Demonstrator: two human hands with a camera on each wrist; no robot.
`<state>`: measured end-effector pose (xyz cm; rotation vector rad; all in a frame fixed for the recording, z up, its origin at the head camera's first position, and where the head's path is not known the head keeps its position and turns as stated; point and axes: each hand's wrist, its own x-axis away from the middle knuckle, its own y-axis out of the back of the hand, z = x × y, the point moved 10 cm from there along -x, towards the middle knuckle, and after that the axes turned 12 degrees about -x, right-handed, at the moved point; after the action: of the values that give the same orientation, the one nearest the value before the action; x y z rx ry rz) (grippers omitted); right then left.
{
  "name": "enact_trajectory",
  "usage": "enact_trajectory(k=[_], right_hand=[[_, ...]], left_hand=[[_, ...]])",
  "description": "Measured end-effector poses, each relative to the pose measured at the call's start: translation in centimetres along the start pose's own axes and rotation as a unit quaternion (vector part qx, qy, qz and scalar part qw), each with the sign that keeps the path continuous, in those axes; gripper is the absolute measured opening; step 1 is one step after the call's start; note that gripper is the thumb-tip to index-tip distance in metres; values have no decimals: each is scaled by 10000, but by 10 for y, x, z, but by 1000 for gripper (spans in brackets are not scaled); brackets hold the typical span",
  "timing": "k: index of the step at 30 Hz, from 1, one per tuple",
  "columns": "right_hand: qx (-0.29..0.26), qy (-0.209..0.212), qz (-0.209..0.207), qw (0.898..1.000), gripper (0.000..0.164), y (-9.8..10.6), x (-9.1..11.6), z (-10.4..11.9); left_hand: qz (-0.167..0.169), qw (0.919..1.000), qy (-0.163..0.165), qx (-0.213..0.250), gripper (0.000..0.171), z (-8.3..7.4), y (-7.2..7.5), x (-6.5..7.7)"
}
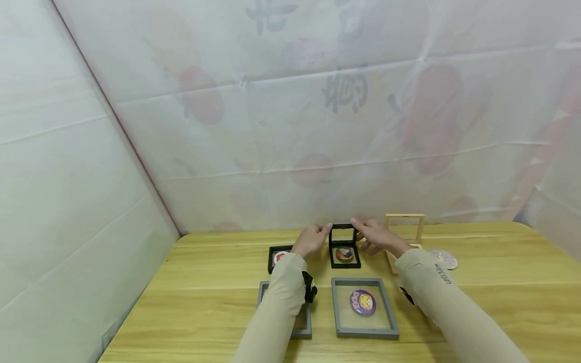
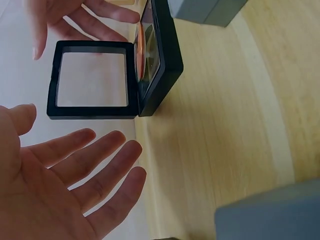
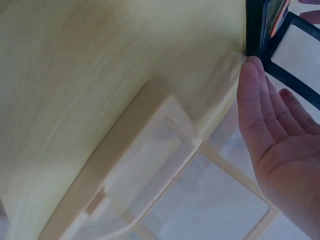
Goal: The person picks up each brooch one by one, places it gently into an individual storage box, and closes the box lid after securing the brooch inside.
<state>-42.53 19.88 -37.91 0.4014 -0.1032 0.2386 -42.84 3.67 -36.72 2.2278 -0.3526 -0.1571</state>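
A small black display frame (image 1: 333, 257) stands hinged open at the back of the table, its upper half raised. A round badge (image 1: 344, 254) lies in its lower half; the left wrist view shows this badge (image 2: 140, 52) edge-on against the clear film. My left hand (image 1: 312, 240) is at the left side of the raised half, with fingers spread and nothing in the palm (image 2: 45, 195). On the other side is my right hand (image 1: 378, 236), thumb by the upper right corner. Its fairly straight fingers (image 3: 250, 95) reach the hinge end of the frame.
A light wooden frame (image 1: 405, 216) stands open at right, near a pale pink badge (image 1: 445, 259). Another black frame (image 1: 271, 262) with a red-and-white badge (image 1: 279, 256) is at left. Nearer lie two grey frames, one (image 1: 301, 334) partly behind my sleeve, the other (image 1: 367, 333) with a purple badge (image 1: 363, 302).
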Motion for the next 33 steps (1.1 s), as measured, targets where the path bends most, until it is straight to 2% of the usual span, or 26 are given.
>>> enact_trajectory(k=[5, 10, 18, 21, 28, 33], right_hand=[[-4, -22, 4, 10000, 71, -4, -1, 0], [-38, -7, 179, 9998, 67, -11, -4, -4], [-135, -116, 167, 9997, 70, -10, -4, -7], [-125, -76, 247, 9996, 69, -11, -4, -5], [-135, 101, 540, 9984, 66, -14, -6, -4], [-125, 179, 703, 9973, 62, -14, -7, -8]], left_hand=[[48, 9999, -25, 112, 59, 0, -4, -2], [144, 9998, 15, 155, 59, 3, -9, -3], [242, 9994, 71, 256, 57, 3, -11, -3], [472, 9984, 40, 306, 57, 3, -15, -5], [1558, 9860, -15, 587, 57, 5, -26, -1], [1719, 9842, -55, 412, 57, 5, -28, 1]])
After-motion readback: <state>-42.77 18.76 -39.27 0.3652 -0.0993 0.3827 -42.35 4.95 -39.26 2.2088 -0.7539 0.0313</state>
